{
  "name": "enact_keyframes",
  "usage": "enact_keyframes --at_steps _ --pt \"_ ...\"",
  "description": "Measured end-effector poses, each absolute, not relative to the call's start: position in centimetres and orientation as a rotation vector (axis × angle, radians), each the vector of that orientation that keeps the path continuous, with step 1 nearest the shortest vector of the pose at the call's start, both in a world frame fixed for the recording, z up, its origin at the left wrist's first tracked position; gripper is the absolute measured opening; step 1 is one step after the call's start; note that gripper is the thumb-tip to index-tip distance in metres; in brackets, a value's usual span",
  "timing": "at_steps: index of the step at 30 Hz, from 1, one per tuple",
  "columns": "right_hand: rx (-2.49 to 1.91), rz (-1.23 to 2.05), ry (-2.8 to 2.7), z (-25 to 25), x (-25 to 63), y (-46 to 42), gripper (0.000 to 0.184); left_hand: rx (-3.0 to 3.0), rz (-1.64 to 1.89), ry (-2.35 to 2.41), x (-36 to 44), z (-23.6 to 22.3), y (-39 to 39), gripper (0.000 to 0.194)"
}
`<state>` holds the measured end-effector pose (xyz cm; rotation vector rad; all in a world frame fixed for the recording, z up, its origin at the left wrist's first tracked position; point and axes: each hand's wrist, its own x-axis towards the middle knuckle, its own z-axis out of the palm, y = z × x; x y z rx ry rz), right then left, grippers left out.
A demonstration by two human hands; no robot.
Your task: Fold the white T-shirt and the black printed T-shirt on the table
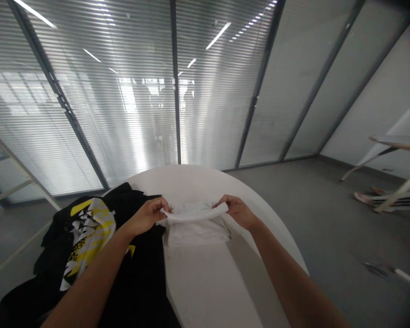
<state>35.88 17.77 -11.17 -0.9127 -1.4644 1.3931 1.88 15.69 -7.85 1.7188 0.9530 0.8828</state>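
Observation:
A white cloth, folded into a small bundle, lies on the round white table. Its upper edge is raised as a band between my two hands. My left hand pinches the left end of that band, fingers closed. At the right end, my right hand grips it the same way, thumb and fingers together. Just left of the cloth lies a black garment with a yellow, white and black print, partly under my left forearm. I cannot tell what kind of garment the white cloth is.
Glass partitions with blinds stand behind the table. A pale metal frame rises at the left. On the right are another table, a person's striped leg and grey floor.

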Motion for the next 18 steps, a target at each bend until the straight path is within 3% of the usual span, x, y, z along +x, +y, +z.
enact_keyframes --at_steps 6,9,13,18 --pt "-1.018 1.451 -1.784 -10.2 36.6 16.3 0.009 1.785 0.526 0.886 1.2 -6.0 14.9 0.008" --pt "-1.313 1.032 -2.079 -9.8 36.1 16.0 0.010 1.971 0.421 1.050 1.7 -6.5 15.1 0.019" --pt "-1.556 0.323 -2.124 -9.5 32.5 15.1 0.024 2.398 0.629 1.465 4.7 -8.5 14.5 0.032" --pt "-1.518 0.154 -2.230 -12.6 28.0 13.6 0.047 2.581 0.419 1.459 7.9 -12.1 13.7 0.056"
